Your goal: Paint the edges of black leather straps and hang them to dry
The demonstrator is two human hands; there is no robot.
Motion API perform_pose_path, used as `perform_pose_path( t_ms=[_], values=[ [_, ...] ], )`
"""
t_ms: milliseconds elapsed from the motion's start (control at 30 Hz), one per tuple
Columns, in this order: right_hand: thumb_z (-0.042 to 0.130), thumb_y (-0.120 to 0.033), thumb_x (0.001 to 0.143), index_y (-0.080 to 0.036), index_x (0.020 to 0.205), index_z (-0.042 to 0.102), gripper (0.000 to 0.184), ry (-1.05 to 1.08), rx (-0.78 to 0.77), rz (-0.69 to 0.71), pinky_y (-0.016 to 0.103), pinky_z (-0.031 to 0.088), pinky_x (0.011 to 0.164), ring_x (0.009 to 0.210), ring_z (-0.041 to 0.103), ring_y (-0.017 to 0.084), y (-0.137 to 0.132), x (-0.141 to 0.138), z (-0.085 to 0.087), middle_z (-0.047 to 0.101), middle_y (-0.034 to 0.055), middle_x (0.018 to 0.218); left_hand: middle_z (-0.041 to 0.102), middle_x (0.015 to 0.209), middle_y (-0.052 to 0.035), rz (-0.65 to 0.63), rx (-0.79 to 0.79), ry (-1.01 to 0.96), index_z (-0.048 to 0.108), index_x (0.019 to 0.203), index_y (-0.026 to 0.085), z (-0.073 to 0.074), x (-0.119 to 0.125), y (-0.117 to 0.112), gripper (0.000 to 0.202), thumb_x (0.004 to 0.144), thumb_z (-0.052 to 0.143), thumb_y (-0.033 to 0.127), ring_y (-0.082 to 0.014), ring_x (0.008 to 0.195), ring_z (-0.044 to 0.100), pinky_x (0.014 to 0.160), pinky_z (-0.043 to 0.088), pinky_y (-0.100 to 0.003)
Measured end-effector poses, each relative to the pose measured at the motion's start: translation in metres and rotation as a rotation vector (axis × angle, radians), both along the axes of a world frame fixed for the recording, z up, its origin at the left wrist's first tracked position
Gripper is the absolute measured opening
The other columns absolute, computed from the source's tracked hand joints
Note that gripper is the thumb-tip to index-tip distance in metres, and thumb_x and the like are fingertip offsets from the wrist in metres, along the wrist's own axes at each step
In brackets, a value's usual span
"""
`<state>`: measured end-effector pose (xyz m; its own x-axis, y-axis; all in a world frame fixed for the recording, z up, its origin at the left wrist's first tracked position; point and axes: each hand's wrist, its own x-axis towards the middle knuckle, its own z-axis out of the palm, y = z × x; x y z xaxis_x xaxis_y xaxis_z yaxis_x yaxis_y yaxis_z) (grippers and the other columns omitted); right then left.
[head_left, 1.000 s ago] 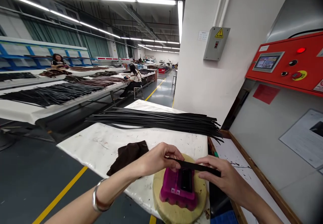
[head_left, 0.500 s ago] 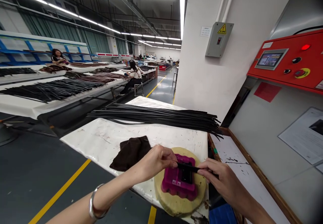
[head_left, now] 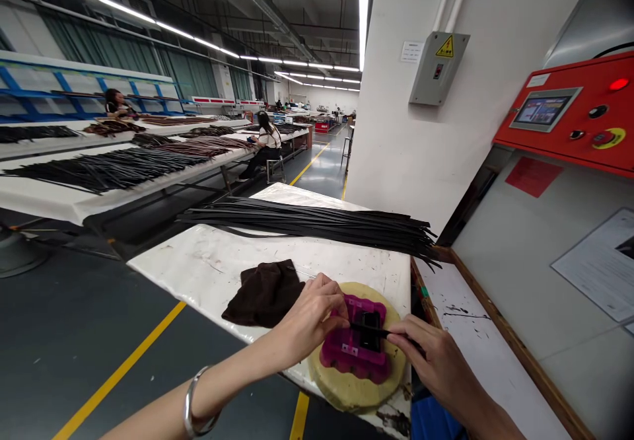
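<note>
My left hand (head_left: 316, 314) and my right hand (head_left: 424, 346) each pinch a narrow black strap (head_left: 370, 330) between thumb and fingers. The short stretch between them runs across a magenta plastic tray (head_left: 341, 355) with wavy sides. Inside the tray is a dark, shiny black patch (head_left: 370, 342), under or beside the strap; I cannot tell whether they touch. The tray rests on a round, pale yellow base (head_left: 341, 395). A crumpled dark brown cloth (head_left: 263, 294) lies left of the tray, next to my left hand.
A long bundle of black straps (head_left: 317, 220) crosses the far part of the white table (head_left: 183, 261). On the right stands a machine with a red control panel (head_left: 569, 113). Two people sit at long tables (head_left: 54, 205) covered with straps, at the back left.
My left hand has turned slightly, with its fingers more curled over the tray's edge. Both hands still grip the strap. The whole view has shifted a little.
</note>
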<state>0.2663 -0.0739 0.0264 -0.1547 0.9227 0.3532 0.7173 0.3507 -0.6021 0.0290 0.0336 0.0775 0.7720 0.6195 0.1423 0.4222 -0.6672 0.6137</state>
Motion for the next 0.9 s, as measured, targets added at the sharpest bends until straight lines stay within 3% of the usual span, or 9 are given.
perform_pose_path(
  t_ms=[233,433,633,767,900],
  values=[
    [0.043,-0.026,0.103,-0.022,0.095,0.062,0.021,-0.001,-0.035,-0.018,0.028,0.041,0.067,0.078,0.063,0.017,-0.004,0.005,-0.004,0.062,0.0019,0.086,0.057,0.095,-0.0019,-0.019,0.016,-0.017,0.058,0.078,0.018,-0.009,0.004,0.0,0.015,0.093,0.063,0.019,-0.0209,0.097,0.043,0.086,0.035,-0.035],
    [0.044,-0.024,0.103,-0.022,0.094,0.062,0.021,0.013,-0.01,-0.027,0.027,0.042,0.067,0.076,0.063,0.016,-0.003,0.003,0.0,0.063,0.0018,0.085,0.057,0.096,-0.0014,-0.023,0.008,-0.02,0.059,0.079,0.018,-0.004,0.005,0.002,0.014,0.092,0.065,0.018,-0.0208,0.098,0.043,0.087,0.034,-0.036],
    [0.044,-0.025,0.103,-0.022,0.094,0.062,0.021,0.031,0.016,-0.021,0.026,0.042,0.064,0.074,0.063,0.016,-0.003,-0.002,-0.007,0.063,0.0019,0.083,0.055,0.095,-0.0014,-0.014,0.024,0.031,0.058,0.078,0.018,-0.004,0.001,0.002,0.016,0.092,0.064,0.019,-0.0206,0.095,0.042,0.084,0.034,-0.036],
    [0.043,-0.028,0.103,-0.023,0.094,0.061,0.021,0.011,-0.023,-0.041,0.026,0.042,0.064,0.075,0.063,0.015,-0.01,0.009,-0.007,0.063,0.0016,0.086,0.055,0.096,-0.0006,-0.045,0.062,0.003,0.06,0.078,0.019,-0.008,0.008,-0.002,0.015,0.092,0.064,0.018,-0.0199,0.096,0.042,0.086,0.034,-0.036],
    [0.042,-0.029,0.104,-0.026,0.099,0.063,0.022,-0.086,-0.073,-0.014,0.026,0.045,0.065,0.076,0.065,0.016,-0.016,0.029,0.006,0.064,0.0013,0.089,0.057,0.098,0.0002,-0.116,0.09,0.004,0.063,0.08,0.02,-0.007,0.023,-0.004,0.012,0.091,0.065,0.015,-0.0192,0.098,0.043,0.086,0.035,-0.035]
  ],
)
